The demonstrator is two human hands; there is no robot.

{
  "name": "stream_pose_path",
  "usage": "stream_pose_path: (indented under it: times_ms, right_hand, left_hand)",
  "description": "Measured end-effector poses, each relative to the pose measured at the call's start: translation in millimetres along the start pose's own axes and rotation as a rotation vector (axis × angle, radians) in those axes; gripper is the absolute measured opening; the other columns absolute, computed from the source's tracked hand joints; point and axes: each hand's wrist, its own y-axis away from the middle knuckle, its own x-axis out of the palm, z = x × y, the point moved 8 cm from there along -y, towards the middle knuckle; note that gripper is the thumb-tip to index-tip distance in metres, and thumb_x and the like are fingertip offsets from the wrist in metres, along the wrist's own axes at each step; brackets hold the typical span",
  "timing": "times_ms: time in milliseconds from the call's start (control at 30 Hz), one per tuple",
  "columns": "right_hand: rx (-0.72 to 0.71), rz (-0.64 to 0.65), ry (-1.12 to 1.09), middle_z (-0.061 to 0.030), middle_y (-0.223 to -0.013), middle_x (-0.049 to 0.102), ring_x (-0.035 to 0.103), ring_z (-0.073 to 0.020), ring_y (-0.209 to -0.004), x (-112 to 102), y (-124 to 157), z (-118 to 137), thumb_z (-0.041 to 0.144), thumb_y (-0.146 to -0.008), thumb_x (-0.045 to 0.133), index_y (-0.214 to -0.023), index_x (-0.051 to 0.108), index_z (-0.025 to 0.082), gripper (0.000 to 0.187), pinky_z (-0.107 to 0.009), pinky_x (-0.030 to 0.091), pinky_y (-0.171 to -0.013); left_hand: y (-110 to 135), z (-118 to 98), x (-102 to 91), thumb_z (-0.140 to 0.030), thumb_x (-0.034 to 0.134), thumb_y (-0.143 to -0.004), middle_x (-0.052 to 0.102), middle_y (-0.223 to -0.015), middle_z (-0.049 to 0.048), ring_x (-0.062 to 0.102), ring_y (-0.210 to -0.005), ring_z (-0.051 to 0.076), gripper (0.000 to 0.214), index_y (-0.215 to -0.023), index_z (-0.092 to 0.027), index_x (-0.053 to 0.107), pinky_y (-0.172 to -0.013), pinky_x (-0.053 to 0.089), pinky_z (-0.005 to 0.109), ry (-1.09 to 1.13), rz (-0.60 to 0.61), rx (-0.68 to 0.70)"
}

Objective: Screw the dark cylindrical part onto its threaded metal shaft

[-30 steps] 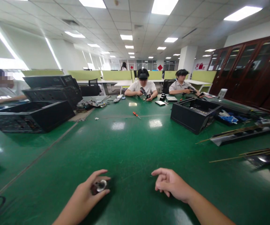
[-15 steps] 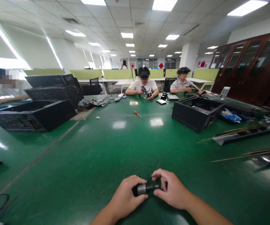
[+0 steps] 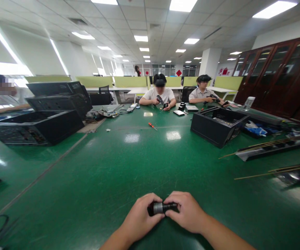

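Low in the middle, both hands are on a black power screwdriver [image 3: 158, 208] with a silver collar and a dark ribbed nose that points right. My left hand [image 3: 140, 213] is wrapped round its dark rear body, most of which it hides. My right hand [image 3: 187, 211] closes its thumb and fingers round the ribbed nose, covering part of it. The fingertips of the two hands nearly meet beside the collar. Beneath them is the green tabletop [image 3: 108, 180].
An orange-handled screwdriver [image 3: 152, 125] lies ahead. A black computer case [image 3: 212, 130] stands right, near thin rods [image 3: 259, 147]. More cases [image 3: 61, 126] are stacked left. Across the table, one person [image 3: 152, 94] and another [image 3: 200, 93] hold drills; a third person [image 3: 6, 97] is far left.
My right hand has moved left and closed from a loose curl onto the tool's ribbed nose. My left hand keeps its hold, nearly still.
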Motion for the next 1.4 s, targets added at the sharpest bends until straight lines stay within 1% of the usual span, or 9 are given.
stream_pose_path:
  times_ms: [233,400,633,1033,1200,1400]
  right_hand:
    - [0.045,0.004,0.033,-0.0008,-0.086,0.073,0.066,-0.0166,-0.078,2.2,-1.4,-4.5,0.018,-0.075,0.071,-0.092,0.075,0.023,0.019,-0.025,0.042,-0.071]
    - [0.041,-0.005,0.024,-0.0009,-0.083,0.074,0.066,-0.0165,-0.077,1.0,-1.6,-1.6,0.019,-0.076,0.071,-0.088,0.076,0.023,0.014,-0.025,0.042,-0.071]
    - [0.045,0.008,0.013,-0.0008,-0.083,0.074,0.066,-0.0165,-0.076,-0.2,-1.8,0.2,0.017,-0.076,0.071,-0.087,0.077,0.023,0.014,-0.025,0.043,-0.07]
    - [0.044,-0.023,0.002,-0.0011,-0.08,0.074,0.064,-0.016,-0.072,-3.7,-1.2,-2.3,0.018,-0.075,0.072,-0.087,0.077,0.022,0.014,-0.024,0.041,-0.067]
    - [0.042,-0.024,-0.003,-0.0008,-0.078,0.073,0.063,-0.0152,-0.07,-4.9,-0.7,-0.1,0.018,-0.075,0.072,-0.085,0.078,0.022,0.013,-0.023,0.04,-0.065]
    - [0.045,-0.027,0.005,-0.0001,-0.075,0.072,0.061,-0.0141,-0.067,-6.4,-0.6,-1.1,0.018,-0.074,0.073,-0.085,0.077,0.022,0.012,-0.023,0.039,-0.064]
  left_hand:
    - [1.2,0.4,0.2,-0.016,0.075,-0.073,0.072,-0.09,0.0007,0.065,-0.085,0.019,0.022,-0.093,-0.021,0.067,-0.079,0.045,0.028,0.02,0.002,0.011]
    - [2.5,2.4,0.3,-0.014,0.075,-0.073,0.071,-0.092,0.0015,0.065,-0.088,0.019,0.025,-0.095,-0.021,0.067,-0.079,0.045,0.028,0.003,0.0,0.016]
    - [2.8,1.4,1.7,-0.014,0.074,-0.073,0.072,-0.093,0.0016,0.065,-0.088,0.02,0.024,-0.096,-0.021,0.067,-0.08,0.046,0.029,0.003,0.005,0.026]
    - [3.4,1.0,0.4,-0.013,0.075,-0.071,0.071,-0.092,0.0017,0.065,-0.088,0.02,0.027,-0.095,-0.021,0.066,-0.08,0.046,0.029,-0.003,-0.007,0.025]
    - [3.2,-1.5,-0.5,-0.013,0.074,-0.073,0.071,-0.093,0.0019,0.065,-0.088,0.02,0.026,-0.096,-0.021,0.067,-0.08,0.046,0.029,-0.001,-0.001,0.037]
    - [2.3,2.4,0.0,-0.015,0.073,-0.074,0.071,-0.094,0.0029,0.065,-0.088,0.02,0.025,-0.097,-0.02,0.066,-0.08,0.047,0.03,-0.014,-0.001,0.027]
